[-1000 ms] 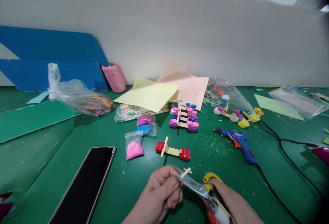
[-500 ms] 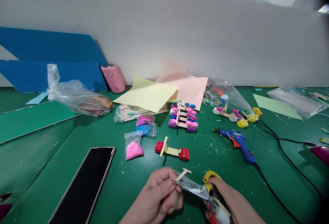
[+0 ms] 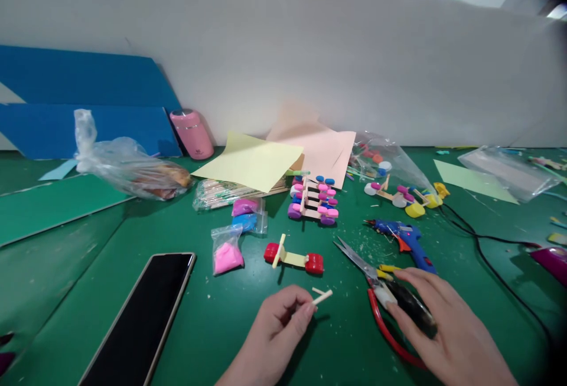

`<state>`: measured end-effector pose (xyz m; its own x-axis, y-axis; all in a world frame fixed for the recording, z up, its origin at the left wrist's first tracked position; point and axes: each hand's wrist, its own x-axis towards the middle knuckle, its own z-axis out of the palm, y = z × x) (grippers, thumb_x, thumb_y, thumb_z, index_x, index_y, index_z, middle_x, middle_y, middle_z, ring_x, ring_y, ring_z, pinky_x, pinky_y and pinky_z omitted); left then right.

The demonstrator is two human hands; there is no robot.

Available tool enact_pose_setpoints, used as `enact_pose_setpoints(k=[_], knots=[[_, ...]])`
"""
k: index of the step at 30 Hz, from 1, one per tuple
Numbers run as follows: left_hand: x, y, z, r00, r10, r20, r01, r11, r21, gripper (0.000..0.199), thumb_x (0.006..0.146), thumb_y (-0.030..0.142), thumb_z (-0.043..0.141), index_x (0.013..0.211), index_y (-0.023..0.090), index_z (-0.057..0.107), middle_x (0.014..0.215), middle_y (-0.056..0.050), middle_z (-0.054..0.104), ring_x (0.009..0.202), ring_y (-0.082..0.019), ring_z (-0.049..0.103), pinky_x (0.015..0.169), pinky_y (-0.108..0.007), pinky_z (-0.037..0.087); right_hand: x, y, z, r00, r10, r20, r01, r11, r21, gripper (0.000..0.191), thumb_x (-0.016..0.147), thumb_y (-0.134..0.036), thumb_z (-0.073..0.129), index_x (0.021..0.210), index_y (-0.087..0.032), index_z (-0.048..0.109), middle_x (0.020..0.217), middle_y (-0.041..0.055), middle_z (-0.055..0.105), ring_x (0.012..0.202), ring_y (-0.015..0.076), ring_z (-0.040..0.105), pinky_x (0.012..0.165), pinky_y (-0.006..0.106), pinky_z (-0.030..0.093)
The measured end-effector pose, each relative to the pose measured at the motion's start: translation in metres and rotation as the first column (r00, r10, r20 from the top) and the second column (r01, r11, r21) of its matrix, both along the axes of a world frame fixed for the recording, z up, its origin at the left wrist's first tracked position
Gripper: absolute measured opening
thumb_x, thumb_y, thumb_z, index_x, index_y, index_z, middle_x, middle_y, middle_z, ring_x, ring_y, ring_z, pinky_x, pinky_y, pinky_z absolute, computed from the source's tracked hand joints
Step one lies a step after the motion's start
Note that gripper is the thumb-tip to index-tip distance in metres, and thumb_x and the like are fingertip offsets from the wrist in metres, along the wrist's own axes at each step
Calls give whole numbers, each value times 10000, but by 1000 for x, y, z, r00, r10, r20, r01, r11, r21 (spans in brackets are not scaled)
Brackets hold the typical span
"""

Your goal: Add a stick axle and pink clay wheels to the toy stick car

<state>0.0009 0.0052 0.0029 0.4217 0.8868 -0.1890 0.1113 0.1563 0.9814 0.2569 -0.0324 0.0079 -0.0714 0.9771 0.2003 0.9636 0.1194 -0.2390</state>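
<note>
My left hand (image 3: 281, 330) pinches a short pale wooden stick (image 3: 322, 297) between thumb and fingertips. A thinner pale end shows beside it, and what lies deeper in the fingers is hidden. On the right, my right hand (image 3: 447, 321) has thumb and fingers around the black part of the scissors' handles. The scissors (image 3: 358, 258) rest low at the table with blades slightly apart, pointing away to the left; red and yellow handle parts show. Ahead of my left hand sits a small wooden piece with red blocks at both ends (image 3: 295, 259).
A blue glue gun (image 3: 405, 238) with its cord lies beyond my right hand. Several small assemblies with coloured ends (image 3: 313, 200) stand further back. Clay packets (image 3: 227, 256), a phone (image 3: 142, 318), a pink flask (image 3: 192, 134) and a bag of sticks (image 3: 221, 193) are at left.
The scissors have moved right and down toward the table, away from the stick. My left hand keeps the stick, which is turned to a new angle. My right hand's grip has loosened.
</note>
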Motion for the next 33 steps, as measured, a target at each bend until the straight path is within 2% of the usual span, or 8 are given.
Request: enact_pose_setpoints(k=[3, 5, 8, 12, 15, 18, 25, 33], knots=[[5, -4, 2, 980, -61, -189, 100, 974, 204, 231, 854, 299, 398, 697, 168, 506, 632, 7, 464, 591, -118, 403, 554, -227, 314, -34, 5, 19, 957, 287, -28, -283, 953, 110, 334, 795, -278, 530, 1117, -213, 470, 1029, 76, 576, 945, 205, 538, 796, 327, 440], [8, -6, 4, 954, -88, -285, 181, 930, 320, 210, 864, 249, 356, 727, 177, 498, 672, -18, 522, 618, -133, 450, 578, -235, 339, -56, 11, 24, 886, 462, -47, -461, 887, 34, 340, 779, -251, 541, 1110, -196, 493, 969, 72, 598, 864, 198, 554, 726, 299, 442], [8, -8, 8, 876, -80, -475, 326, 825, 462, 199, 851, 170, 323, 745, 174, 491, 703, -53, 580, 617, -151, 491, 572, -253, 349, -77, 18, 21, 854, 520, -33, -520, 849, -94, 164, 828, -191, 451, 939, -172, 571, 782, 53, 615, 676, 176, 540, 582, 278, 392], [5, -9, 9, 680, 50, -731, 530, 656, 538, 154, 757, 88, 389, 723, 156, 522, 659, -70, 609, 555, -177, 511, 542, -295, 326, -84, 21, 8, 824, 566, 19, -554, 814, -173, 131, 819, -150, 437, 797, -172, 565, 676, 30, 595, 587, 157, 493, 528, 272, 312], [2, -12, 4, 575, 164, -801, 628, 540, 561, 122, 676, 77, 460, 707, 161, 543, 612, -54, 613, 527, -185, 513, 536, -314, 298, -86, 20, 0, 799, 601, 24, -581, 781, -231, 32, 733, -168, 528, 759, -173, 546, 680, 19, 602, 578, 152, 488, 515, 269, 301], [0, -16, -2, 552, 218, -805, 660, 476, 581, 131, 656, 76, 478, 715, 164, 555, 595, -43, 613, 519, -181, 515, 535, -316, 287, -89, 18, -7, 789, 614, 21, -586, 762, -277, 97, 673, -213, 578, 750, -174, 533, 692, 16, 609, 571, 151, 493, 511, 270, 314], [-5, -23, -17, 512, 204, -834, 660, 528, 534, 175, 649, 64, 470, 764, 164, 556, 610, -45, 618, 524, -195, 536, 557, -328, 318, -92, 20, -13, 771, 636, -34, -615, 729, -301, 55, 722, -230, 520, 754, -188, 505, 711, -1, 602, 593, 143, 494, 552, 269, 333], [-1, -32, -17, 454, 248, -856, 632, 588, 506, 203, 661, 16, 450, 739, 171, 554, 613, -44, 620, 535, -196, 548, 556, -321, 323, -90, 19, -9, 777, 625, -77, -610, 718, -334, 60, 716, -199, 516, 774, -188, 525, 729, -3, 611, 612, 146, 511, 567, 261, 351]])
